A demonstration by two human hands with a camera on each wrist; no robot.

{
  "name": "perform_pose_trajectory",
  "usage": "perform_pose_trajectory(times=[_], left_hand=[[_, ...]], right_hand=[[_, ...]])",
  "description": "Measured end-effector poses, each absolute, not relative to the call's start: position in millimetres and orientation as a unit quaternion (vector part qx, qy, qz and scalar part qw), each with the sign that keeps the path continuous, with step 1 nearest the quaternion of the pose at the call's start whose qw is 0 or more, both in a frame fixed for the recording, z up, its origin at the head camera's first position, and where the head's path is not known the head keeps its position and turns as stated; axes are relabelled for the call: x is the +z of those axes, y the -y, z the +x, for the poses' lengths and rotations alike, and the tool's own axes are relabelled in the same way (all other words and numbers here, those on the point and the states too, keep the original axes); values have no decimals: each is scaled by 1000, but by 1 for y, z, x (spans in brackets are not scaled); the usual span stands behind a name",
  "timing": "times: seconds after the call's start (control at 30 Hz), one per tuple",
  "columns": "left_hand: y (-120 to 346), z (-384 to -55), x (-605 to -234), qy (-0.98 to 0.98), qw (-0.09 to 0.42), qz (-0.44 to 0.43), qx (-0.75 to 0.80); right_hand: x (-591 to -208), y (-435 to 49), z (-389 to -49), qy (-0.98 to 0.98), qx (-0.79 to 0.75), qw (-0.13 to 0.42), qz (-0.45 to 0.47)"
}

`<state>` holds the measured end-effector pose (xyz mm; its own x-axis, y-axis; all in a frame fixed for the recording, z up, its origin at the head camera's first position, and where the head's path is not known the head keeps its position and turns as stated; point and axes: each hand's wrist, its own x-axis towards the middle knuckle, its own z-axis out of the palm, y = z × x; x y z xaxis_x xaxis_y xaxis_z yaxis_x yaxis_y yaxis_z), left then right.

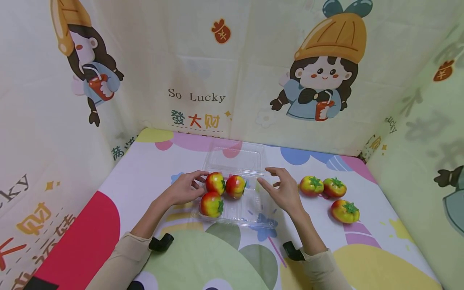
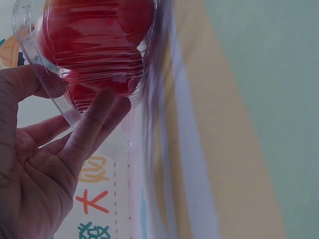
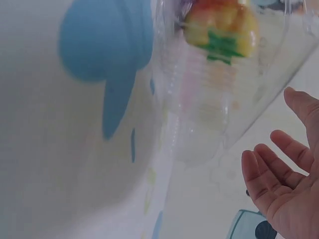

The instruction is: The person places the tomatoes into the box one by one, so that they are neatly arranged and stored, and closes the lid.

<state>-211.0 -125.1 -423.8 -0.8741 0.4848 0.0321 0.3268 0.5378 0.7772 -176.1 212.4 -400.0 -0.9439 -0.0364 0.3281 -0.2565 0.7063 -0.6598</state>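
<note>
A clear plastic clamshell box (image 1: 250, 207) lies on the table with its lid (image 1: 235, 158) folded back. Three red-and-yellow fruits with green leafy tops, perhaps tomatoes or persimmons, sit in its left part; one is the front fruit (image 1: 211, 204). My left hand (image 1: 185, 188) pinches the box's left rim, thumb and fingers on either side of the wall (image 2: 99, 59). At the box's right side, my right hand (image 1: 284, 189) hovers with fingers apart and holds nothing. In the right wrist view, a gap shows between the right fingertips (image 3: 289, 94) and the box wall.
Right of the box lie three more of these fruits: a left one (image 1: 311, 185), a back one (image 1: 334, 187) and a front one (image 1: 345, 211). A patterned cloth (image 1: 174, 262) covers the table. Printed curtains (image 1: 250, 72) hang behind and on both sides.
</note>
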Motion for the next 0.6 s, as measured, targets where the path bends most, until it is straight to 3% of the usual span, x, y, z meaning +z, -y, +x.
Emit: perform_pose_trajectory(times=[0.6], left_hand=[[126, -211, -422, -865, 86, 243, 431]], right_hand=[[-405, -246, -173, 919, 352, 165, 63]])
